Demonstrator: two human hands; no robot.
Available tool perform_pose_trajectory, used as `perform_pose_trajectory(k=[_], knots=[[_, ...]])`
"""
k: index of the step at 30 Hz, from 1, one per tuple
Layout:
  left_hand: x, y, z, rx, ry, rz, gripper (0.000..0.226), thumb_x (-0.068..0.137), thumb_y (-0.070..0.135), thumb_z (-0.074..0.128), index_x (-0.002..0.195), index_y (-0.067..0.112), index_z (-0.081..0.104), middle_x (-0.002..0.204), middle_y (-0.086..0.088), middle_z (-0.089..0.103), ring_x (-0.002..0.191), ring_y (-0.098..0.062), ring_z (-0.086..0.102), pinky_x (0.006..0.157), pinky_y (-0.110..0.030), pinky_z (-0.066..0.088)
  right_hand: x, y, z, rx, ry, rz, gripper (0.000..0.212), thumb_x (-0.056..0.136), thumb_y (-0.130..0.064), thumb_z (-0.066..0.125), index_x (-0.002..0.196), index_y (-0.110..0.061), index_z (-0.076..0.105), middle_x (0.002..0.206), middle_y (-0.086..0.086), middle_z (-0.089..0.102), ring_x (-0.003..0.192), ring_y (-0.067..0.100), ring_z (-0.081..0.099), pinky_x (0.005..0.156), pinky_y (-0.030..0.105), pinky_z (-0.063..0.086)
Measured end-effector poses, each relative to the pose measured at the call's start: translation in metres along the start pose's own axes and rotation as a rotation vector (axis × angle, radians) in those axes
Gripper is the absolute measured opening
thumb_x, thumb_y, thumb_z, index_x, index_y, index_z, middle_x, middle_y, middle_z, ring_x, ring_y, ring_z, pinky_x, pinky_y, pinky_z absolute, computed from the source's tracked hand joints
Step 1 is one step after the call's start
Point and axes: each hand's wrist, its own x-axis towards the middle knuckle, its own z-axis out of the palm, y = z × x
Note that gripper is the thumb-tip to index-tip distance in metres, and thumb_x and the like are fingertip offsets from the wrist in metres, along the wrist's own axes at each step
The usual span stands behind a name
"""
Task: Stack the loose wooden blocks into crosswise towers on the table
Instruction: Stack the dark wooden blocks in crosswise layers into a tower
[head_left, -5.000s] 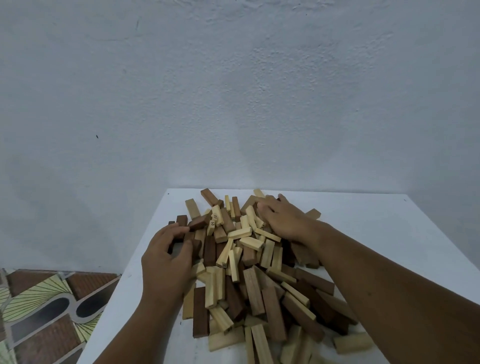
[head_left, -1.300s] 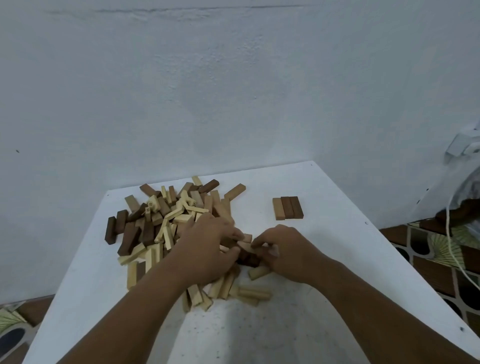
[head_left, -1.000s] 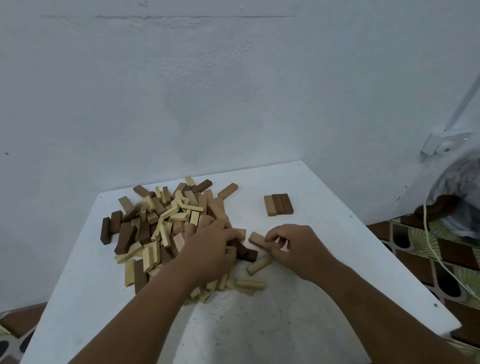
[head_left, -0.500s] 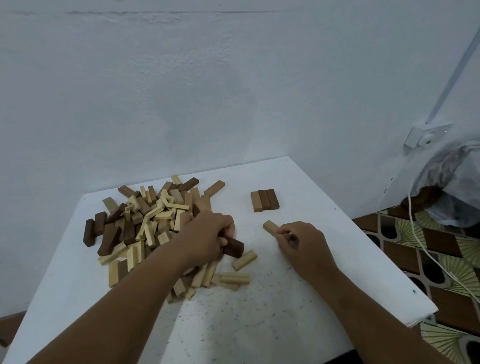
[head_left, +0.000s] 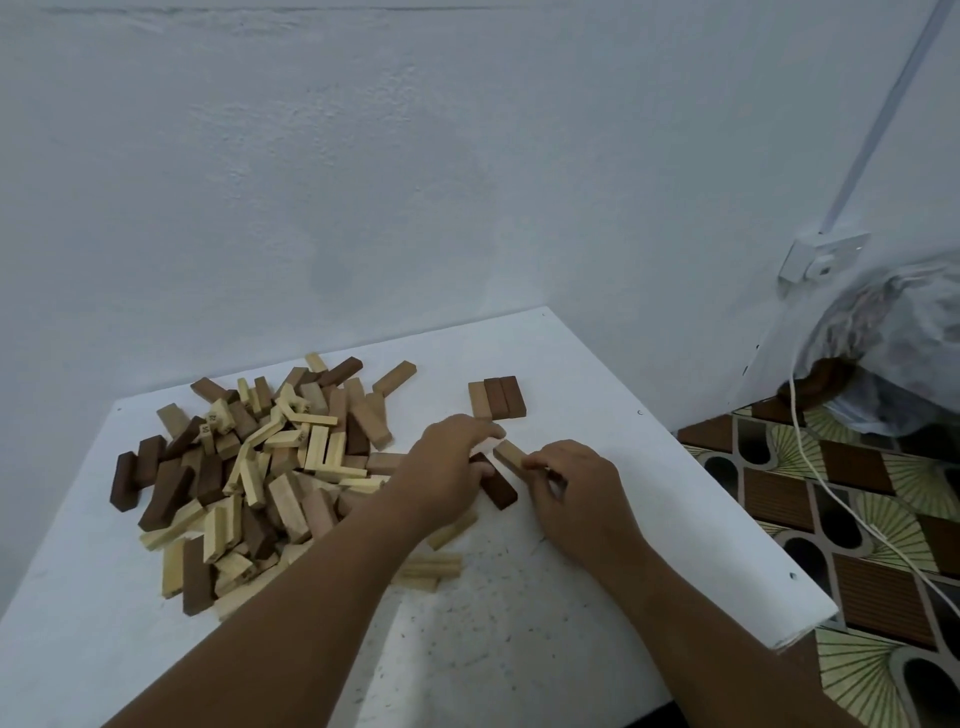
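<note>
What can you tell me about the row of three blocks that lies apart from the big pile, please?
The row of three blocks lies flat on the white table, beyond both hands and right of the loose pile. It looks like wood: one lighter tan block on the left, two reddish-brown ones beside it. Their long sides touch and their ends line up, pointing away from the person. Nothing lies on top, and neither hand touches it.

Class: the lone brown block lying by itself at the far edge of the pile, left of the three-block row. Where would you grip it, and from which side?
Pinch the lone block across its two long sides near the middle, coming down from above. It lies flat on the table with bare surface along both long sides, so fingers should fit there; its near-left end sits close to the pile, so endwise looks more awkward.
</note>
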Motion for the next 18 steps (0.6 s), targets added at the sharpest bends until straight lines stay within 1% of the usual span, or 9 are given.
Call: perform_pose_trajectory(k=[2,4,5,7,8,10,13,15,18], knots=[[-0.005,-0.004,-0.008,0.034,0.029,-0.007,0.028,0.091,0.009,0.062,0.113,0.026,0.068,0.117,0.006,0.063,0.105,-0.012,0.051,0.095,-0.030,0.043,0.000,0.000,0.000,0.012,0.001,-0.009,0.014,0.085,-0.014,0.062,0.087,-0.008,0.074,0.084,0.000,0.070,0.078,0.014,0.062,0.073,0.031,0.055],[-0.011,-0.008,-0.027,0.149,-0.069,-0.034,0.029,0.083,0.009,0.060,0.100,0.031,0.071,0.105,0.009,0.064,0.104,-0.013,0.050,0.093,-0.035,0.045,0.000,0.000,0.000,0.030,-0.012,0.002,0.016,0.084,-0.025,0.065,0.085,-0.011,0.072,0.082,-0.004,0.067,0.078,0.011,0.060,0.072,0.027,0.052],[-0.015,-0.009,-0.038,0.192,-0.134,-0.061,0.026,0.077,0.015,0.062,0.093,0.033,0.071,0.101,0.010,0.063,0.104,-0.013,0.050,0.094,-0.036,0.044,0.000,0.000,0.001,0.037,-0.023,0.025,0.021,0.082,-0.032,0.067,0.087,-0.013,0.072,0.084,-0.007,0.065,0.079,0.009,0.059,0.073,0.024,0.051],[-0.023,-0.010,-0.057,0.226,-0.227,-0.102,0.016,0.069,0.037,0.070,0.085,0.035,0.070,0.096,0.015,0.063,0.102,-0.005,0.050,0.099,-0.031,0.031,0.000,0.002,0.002,0.040,-0.039,0.058,0.029,0.078,-0.040,0.071,0.091,-0.015,0.072,0.088,-0.011,0.064,0.083,0.006,0.058,0.075,0.017,0.048],[-0.026,-0.011,-0.062,0.246,-0.253,-0.113,0.020,0.068,0.047,0.071,0.083,0.035,0.069,0.095,0.017,0.063,0.102,-0.002,0.050,0.099,-0.031,0.025,0.000,0.003,0.003,0.037,-0.039,0.060,0.030,0.076,-0.040,0.074,0.092,-0.015,0.072,0.089,-0.011,0.063,0.084,0.006,0.058,0.076,0.016,0.047],[-0.030,-0.014,-0.065,0.304,-0.283,-0.109,0.028,0.065,0.056,0.064,0.083,0.035,0.070,0.095,0.019,0.063,0.103,0.000,0.050,0.102,-0.035,0.022,0.000,0.003,0.004,0.029,-0.032,0.056,0.028,0.074,-0.037,0.077,0.091,-0.015,0.073,0.089,-0.010,0.064,0.085,0.007,0.059,0.077,0.018,0.047],[-0.031,-0.013,-0.060,0.334,-0.228,-0.071,0.018,0.074,0.053,0.068,0.082,0.036,0.068,0.096,0.019,0.063,0.103,-0.002,0.049,0.100,-0.037,0.023,-0.001,0.002,0.004,0.026,-0.006,0.042,0.021,0.075,-0.030,0.077,0.087,-0.014,0.072,0.086,-0.007,0.065,0.083,0.011,0.060,0.076,0.022,0.049],[-0.028,-0.010,-0.054,0.342,-0.192,-0.043,0.009,0.080,0.042,0.070,0.089,0.038,0.070,0.099,0.018,0.063,0.104,-0.004,0.048,0.099,-0.038,0.024,-0.001,0.002,0.003,0.022,-0.002,0.025,0.017,0.077,-0.028,0.074,0.085,-0.013,0.072,0.085,-0.006,0.066,0.082,0.012,0.060,0.075,0.025,0.051],[-0.023,-0.004,-0.043,0.338,-0.186,0.008,0.019,0.084,0.035,0.071,0.102,0.042,0.072,0.097,0.020,0.056,0.105,-0.008,0.045,0.096,-0.038,0.028,-0.001,0.002,0.002,0.005,-0.008,0.014,0.014,0.080,-0.024,0.070,0.086,-0.012,0.073,0.086,-0.004,0.067,0.082,0.013,0.061,0.075,0.027,0.052]])
